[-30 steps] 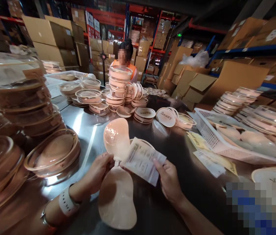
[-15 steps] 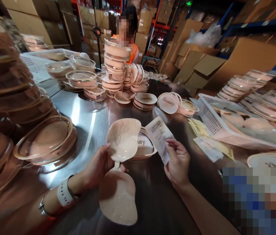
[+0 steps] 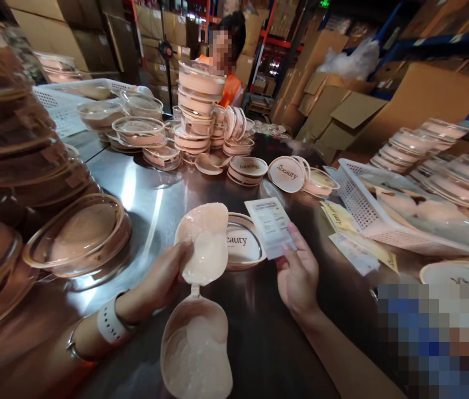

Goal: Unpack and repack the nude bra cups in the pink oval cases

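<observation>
My left hand (image 3: 173, 271) pinches the edge of the upper cup of a beige adhesive bra (image 3: 205, 241). Its two shiny cups are joined by a small clasp, and the lower cup hangs toward me. In my right hand (image 3: 301, 271) is a small printed leaflet (image 3: 268, 224), held at its lower right corner between thumb and fingers. Between the two, an oval case (image 3: 245, 244) with a white lid marked "beauty" lies on the table, partly hidden behind the upper cup.
The dark metal table (image 3: 143, 221) carries tall stacks of oval cases (image 3: 195, 111) at the back and left. At right stands a white perforated basket (image 3: 359, 205) with beige cups, beside yellow printed cards (image 3: 355, 235). A person in an orange vest (image 3: 231, 88) is across the table.
The bra has shifted slightly left and toward me, showing more of the case. My right hand has turned the leaflet so its printed face is flatter to my view.
</observation>
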The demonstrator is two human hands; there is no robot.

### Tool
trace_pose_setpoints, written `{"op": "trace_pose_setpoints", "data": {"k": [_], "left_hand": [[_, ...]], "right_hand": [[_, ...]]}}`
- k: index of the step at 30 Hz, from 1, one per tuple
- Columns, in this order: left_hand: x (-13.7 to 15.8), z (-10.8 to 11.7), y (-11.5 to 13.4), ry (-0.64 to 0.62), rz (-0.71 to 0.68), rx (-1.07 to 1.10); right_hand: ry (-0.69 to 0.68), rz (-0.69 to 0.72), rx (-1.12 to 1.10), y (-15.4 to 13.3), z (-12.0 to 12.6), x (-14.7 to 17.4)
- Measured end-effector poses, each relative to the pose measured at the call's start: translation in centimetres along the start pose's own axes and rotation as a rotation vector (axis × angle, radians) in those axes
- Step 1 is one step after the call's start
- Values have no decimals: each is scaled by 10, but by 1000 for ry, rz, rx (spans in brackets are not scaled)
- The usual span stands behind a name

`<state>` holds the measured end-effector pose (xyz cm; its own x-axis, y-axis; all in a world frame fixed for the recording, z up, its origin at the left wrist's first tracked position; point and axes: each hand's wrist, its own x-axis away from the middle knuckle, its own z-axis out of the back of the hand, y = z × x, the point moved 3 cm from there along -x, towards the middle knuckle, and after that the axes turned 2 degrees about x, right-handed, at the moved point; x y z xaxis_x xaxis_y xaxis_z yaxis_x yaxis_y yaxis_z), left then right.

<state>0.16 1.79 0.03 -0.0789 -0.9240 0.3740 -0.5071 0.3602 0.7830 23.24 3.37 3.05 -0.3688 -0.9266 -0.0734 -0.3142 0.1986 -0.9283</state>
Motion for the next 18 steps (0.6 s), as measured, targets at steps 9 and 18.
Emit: {"op": "trace_pose_setpoints", "data": {"k": [9, 18], "left_hand": [[7, -4, 2, -61, -34, -110], [23, -9, -14, -276, 84, -312]], "right_hand": [[-94, 95, 33, 4, -1, 6], [-662, -4, 492, 11, -14, 41]]}}
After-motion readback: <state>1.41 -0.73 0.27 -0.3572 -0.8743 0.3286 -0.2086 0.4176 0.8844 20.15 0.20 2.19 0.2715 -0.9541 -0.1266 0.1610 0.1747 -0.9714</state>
